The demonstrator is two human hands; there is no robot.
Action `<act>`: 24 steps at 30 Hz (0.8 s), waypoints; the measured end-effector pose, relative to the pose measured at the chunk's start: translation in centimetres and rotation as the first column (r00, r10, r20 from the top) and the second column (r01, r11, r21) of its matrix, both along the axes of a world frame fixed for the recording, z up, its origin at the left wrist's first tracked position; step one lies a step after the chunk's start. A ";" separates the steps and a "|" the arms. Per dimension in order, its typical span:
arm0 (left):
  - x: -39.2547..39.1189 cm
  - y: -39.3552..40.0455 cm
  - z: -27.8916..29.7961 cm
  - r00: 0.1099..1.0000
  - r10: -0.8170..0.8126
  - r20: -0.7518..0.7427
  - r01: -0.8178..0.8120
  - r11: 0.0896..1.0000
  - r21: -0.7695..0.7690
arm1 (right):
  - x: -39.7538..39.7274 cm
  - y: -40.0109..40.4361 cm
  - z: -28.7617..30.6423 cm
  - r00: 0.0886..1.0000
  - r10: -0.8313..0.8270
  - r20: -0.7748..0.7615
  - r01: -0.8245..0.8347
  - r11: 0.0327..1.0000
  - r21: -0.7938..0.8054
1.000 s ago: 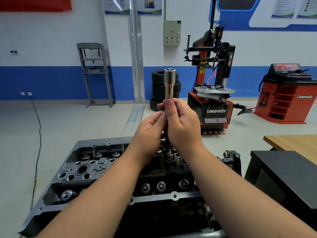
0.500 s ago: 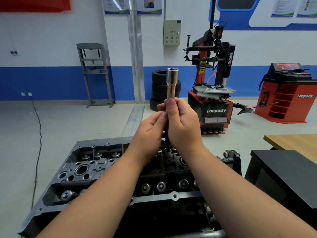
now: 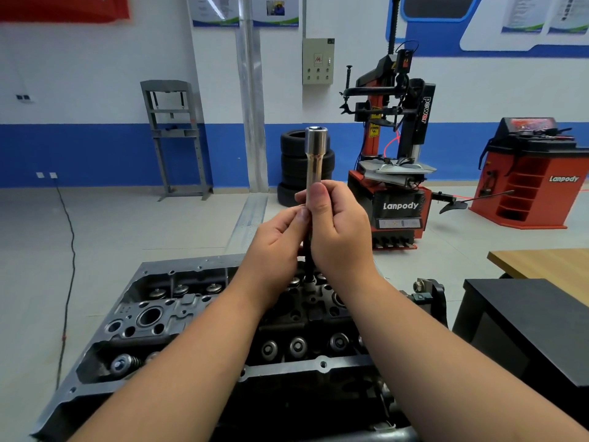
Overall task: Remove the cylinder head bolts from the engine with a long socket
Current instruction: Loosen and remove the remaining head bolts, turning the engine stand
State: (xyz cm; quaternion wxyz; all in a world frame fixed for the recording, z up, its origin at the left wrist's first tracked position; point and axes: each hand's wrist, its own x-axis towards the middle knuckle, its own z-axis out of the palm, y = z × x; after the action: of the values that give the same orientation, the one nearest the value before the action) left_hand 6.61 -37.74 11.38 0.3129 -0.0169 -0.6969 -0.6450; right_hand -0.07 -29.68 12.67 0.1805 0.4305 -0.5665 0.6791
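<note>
Both hands raised above engine, meeting on one upright tool. Right hand (image 3: 341, 231) wrapped round long socket (image 3: 315, 161), thumb pressed up against shank, fingers curled behind. Left hand (image 3: 277, 247) curled alongside, thumb and fingertips pinching same shank just below right thumb. Socket chrome, held vertical, open end up, wider top tapering to narrower shaft, upper half clear of both hands. Dark shaft (image 3: 308, 260) continued below hands, down to bolt head (image 3: 310, 282) in middle of cylinder head (image 3: 178, 317); lower end appeared seated there, contact partly hidden by wrists. Cylinder head grey, lying flat, filling lower centre, valve springs (image 3: 126, 363) and round retainers visible in rows, large round bore at left part. Forearms crossed over near half of engine.

Wooden counter (image 3: 548, 263) at right edge, black cabinet (image 3: 522, 320) beside engine just below it. Behind: red-black tyre changer (image 3: 395, 173) marked Lanpody, stack of tyres (image 3: 296, 154) directly behind socket, red wheel balancer (image 3: 535, 177) far right, grey press frame (image 3: 173, 138) against blue-and-white wall, black cable (image 3: 68, 250) trailing over floor at left.
</note>
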 end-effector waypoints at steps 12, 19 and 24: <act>-0.1 0.0 -0.1 1.000 0.015 -0.012 -0.016 0.999 -0.032 | 0.0 0.1 0.1 1.000 0.025 -0.001 -0.025 1.000 0.000; 0.1 -0.2 0.1 0.999 0.033 -0.012 -0.033 0.999 -0.033 | 0.1 0.0 0.2 0.996 0.077 0.040 -0.077 0.997 0.010; 0.0 -0.4 -0.1 0.998 0.050 -0.034 -0.051 0.998 -0.024 | 0.2 0.2 0.2 0.999 0.038 -0.021 -0.038 0.999 -0.024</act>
State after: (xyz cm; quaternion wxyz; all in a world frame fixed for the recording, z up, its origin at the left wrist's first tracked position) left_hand 6.58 -38.10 11.33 0.3406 -0.0141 -0.6997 -0.6278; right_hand 0.16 -29.49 12.86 0.1787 0.4459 -0.5480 0.6848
